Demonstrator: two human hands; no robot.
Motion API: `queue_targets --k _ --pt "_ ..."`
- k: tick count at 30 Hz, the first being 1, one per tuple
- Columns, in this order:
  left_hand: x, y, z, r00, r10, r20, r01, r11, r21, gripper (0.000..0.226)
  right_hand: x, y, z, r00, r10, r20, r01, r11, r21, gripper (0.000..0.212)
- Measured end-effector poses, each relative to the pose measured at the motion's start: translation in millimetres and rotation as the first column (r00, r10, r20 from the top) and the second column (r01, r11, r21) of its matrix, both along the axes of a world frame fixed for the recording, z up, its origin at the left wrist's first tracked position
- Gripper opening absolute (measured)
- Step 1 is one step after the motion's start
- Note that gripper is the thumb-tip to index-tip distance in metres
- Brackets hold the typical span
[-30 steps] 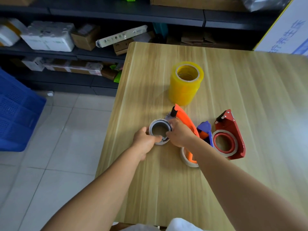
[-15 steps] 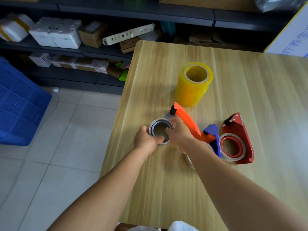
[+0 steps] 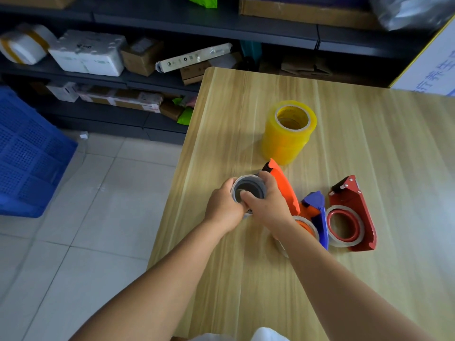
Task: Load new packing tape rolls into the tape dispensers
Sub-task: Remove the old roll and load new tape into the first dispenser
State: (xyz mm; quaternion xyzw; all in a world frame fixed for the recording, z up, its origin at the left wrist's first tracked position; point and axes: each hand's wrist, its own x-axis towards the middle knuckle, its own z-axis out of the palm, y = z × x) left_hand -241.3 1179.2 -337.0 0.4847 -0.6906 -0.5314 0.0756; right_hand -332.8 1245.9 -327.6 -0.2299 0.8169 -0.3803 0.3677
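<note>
Both hands grip a clear tape roll (image 3: 248, 185) with a grey core, near the table's left edge. My left hand (image 3: 225, 207) wraps its left side. My right hand (image 3: 269, 204) holds the right side, thumb inside the core. What lies under the roll is hidden. Just right lies an orange tape dispenser (image 3: 285, 188) with a tape roll at its lower end, partly under my right wrist. A blue dispenser (image 3: 318, 210) lies beside it. A red dispenser (image 3: 357, 212) holds a roll on its red hub. A stack of yellow tape rolls (image 3: 288, 132) stands further back.
The wooden table (image 3: 369, 279) ends at its left edge close to my hands, with tiled floor below. A blue crate (image 3: 27, 153) sits on the floor at left. Dark shelves (image 3: 152, 77) with boxes run behind the table. A white board (image 3: 433, 67) leans at the far right.
My right thumb has moved into the roll's core and both hands have closed tighter round the roll. The camera view has shifted slightly; the dispensers stay put.
</note>
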Motion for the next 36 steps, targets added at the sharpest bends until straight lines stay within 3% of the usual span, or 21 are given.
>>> queue_targets --k 8,12,15,18,21,24,29,36 --pt "3.0 6.7 9.9 0.969 -0.144 -0.201 0.204 0.925 0.320 0.055 -23.3 5.3 12.9 0.994 0.104 -0.042 -0.097 0.984 0.147 0.060" --pt "2.1 5.2 15.3 0.956 -0.219 -0.194 0.255 0.950 0.181 0.076 -22.7 0.9 22.0 0.988 0.148 -0.046 -0.134 0.967 0.216 0.066" --pt "7.0 -1.8 18.0 0.961 -0.226 -0.159 0.249 0.958 0.140 0.094 -18.4 -3.5 25.6 0.973 0.175 -0.149 -0.135 0.960 0.246 0.065" --pt "14.6 -11.3 21.0 0.977 -0.172 -0.125 0.179 0.982 0.052 0.094 -11.2 -13.8 32.7 0.953 0.203 -0.225 -0.162 0.969 0.185 0.067" --pt "26.3 -24.9 27.4 0.997 -0.071 -0.011 0.068 0.987 -0.146 0.081 -4.3 -30.0 39.7 0.922 0.297 -0.247 -0.271 0.953 0.133 0.073" --pt "39.5 -39.6 23.7 0.988 -0.036 0.150 0.082 0.945 -0.316 0.084 -0.4 -48.3 43.1 0.825 0.509 -0.246 -0.470 0.859 0.204 0.087" --pt "50.2 -57.8 12.0 0.947 -0.045 0.319 0.150 0.938 -0.311 0.091 8.8 -79.5 21.7 0.636 0.723 -0.270 -0.609 0.685 0.399 0.105" --pt "38.7 -74.0 2.6 0.850 -0.148 0.506 0.286 0.936 -0.206 0.087 5.2 -97.2 -5.1 0.559 0.787 -0.260 -0.629 0.607 0.485 0.094"
